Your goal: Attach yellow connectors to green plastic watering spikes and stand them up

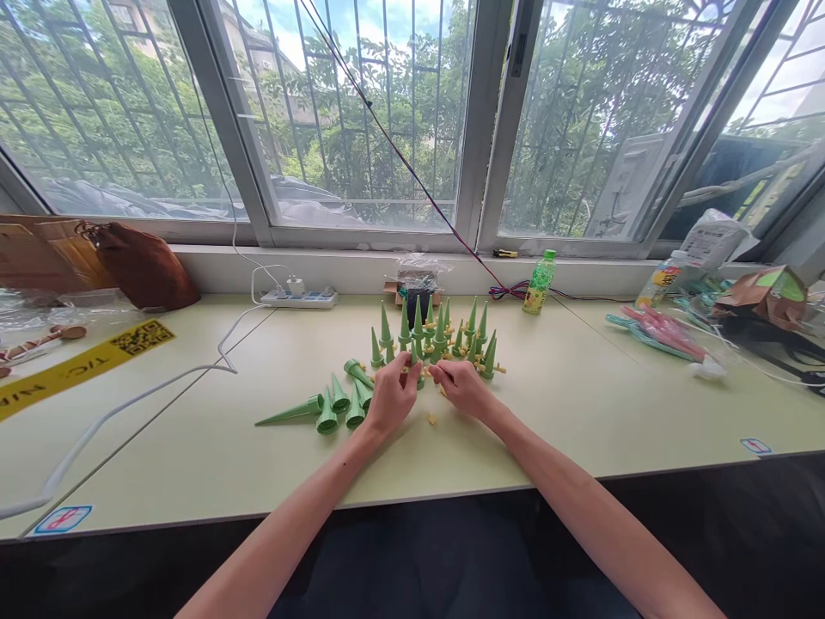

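Spikes [385,334] toward the table's [580,370] far edge are mostly sporting valves [501,370], leftward ones aren't; your left hand's [388,397] pinching one, right hand's [465,389] curling, contents unclear.

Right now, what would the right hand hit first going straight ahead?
Likely the green cone at the left hand's fingertips: the right hand points left and forward. Depth is unclear, so possibly the left fingers instead.

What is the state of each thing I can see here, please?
Left hand: fingers closed on a green cone.
Right hand: fingers curled shut, contents hidden.
Grouped green cones: standing, points up.
Leftmost green cone: lying on its side.
Green-capped bottle: upright, cap on.
White adapter: plugged into power strip.
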`<state>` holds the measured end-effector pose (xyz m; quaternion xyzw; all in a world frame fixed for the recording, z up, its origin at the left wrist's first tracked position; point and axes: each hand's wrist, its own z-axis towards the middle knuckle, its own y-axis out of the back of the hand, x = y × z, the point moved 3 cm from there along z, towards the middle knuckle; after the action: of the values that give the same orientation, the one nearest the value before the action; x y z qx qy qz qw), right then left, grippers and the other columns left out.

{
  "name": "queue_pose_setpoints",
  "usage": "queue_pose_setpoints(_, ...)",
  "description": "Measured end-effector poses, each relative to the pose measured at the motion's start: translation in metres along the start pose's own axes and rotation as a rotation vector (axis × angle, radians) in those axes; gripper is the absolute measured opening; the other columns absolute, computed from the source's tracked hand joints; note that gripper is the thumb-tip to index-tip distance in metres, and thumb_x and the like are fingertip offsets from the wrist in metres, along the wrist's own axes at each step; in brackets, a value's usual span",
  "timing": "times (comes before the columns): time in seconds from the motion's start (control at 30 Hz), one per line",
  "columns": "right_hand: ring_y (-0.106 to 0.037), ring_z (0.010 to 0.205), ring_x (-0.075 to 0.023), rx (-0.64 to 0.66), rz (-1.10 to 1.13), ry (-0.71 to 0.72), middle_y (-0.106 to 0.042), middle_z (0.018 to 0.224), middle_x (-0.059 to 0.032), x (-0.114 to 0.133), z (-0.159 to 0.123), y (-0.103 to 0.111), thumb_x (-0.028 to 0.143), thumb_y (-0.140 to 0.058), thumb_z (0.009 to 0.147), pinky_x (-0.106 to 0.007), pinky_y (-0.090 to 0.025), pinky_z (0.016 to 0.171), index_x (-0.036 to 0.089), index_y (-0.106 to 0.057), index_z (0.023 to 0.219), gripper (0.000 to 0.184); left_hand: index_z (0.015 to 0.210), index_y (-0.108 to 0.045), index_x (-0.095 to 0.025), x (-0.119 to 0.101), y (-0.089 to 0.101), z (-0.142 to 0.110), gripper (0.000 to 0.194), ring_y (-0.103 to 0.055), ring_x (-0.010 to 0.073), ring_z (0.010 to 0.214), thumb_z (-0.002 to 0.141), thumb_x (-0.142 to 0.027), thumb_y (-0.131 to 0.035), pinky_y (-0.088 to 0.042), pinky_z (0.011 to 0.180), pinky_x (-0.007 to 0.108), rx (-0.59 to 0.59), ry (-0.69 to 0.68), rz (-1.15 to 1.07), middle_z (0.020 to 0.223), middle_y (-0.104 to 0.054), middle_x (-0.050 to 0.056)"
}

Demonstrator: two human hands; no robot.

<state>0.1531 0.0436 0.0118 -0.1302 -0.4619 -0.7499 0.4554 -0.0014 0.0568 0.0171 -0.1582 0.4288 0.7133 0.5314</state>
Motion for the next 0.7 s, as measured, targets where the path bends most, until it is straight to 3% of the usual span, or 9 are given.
queue_pose_setpoints(0.27, -0.045, 0.052, -0.0103, 0.014, -0.015, -0.038, -0.052, 0.055, 0.0003, 0.0013, -0.0002, -0.0001, 0.048, -0.032, 0.100, -0.024, -0.031, 0.056, 0.017, -0.050, 0.060, 0.054, 0.082, -0.047, -0.019, 0.0003, -0.0001, -0.0014, 0.021, -0.042, 0.0056, 0.042, 0.092, -0.036, -0.049, -0.029, 0.044, 0.020, 0.012, -0.007, -0.003, 0.071, -0.053, -0.002)
queue_pose_setpoints(0.53, -0.041, 0.055, -0.0108, -0.016, 0.050, 0.047, -0.054, 0.065, 0.0014, 0.0054, -0.0007, 0.0016, 0.039, -0.054, 0.092, -0.024, -0.035, 0.056, 0.017, -0.058, 0.086, 0.022, 0.081, -0.047, -0.019, 0.0001, 0.0013, 0.0005, 0.021, -0.038, 0.0056, 0.040, 0.092, -0.037, -0.049, -0.028, 0.044, 0.021, -0.049, 0.027, 0.029, 0.064, -0.049, -0.004)
queue_pose_setpoints(0.7, -0.037, 0.054, -0.0102, -0.003, 0.038, 0.036, -0.049, 0.060, 0.0026, 0.0032, -0.0004, 0.0006, 0.037, -0.050, 0.094, -0.024, -0.031, 0.054, 0.017, -0.055, 0.074, 0.029, 0.078, -0.046, -0.019, -0.0020, 0.0014, -0.0002, 0.022, -0.035, 0.0052, 0.039, 0.092, -0.036, -0.050, -0.026, 0.044, 0.021, -0.039, 0.008, 0.027, 0.063, -0.047, -0.005)
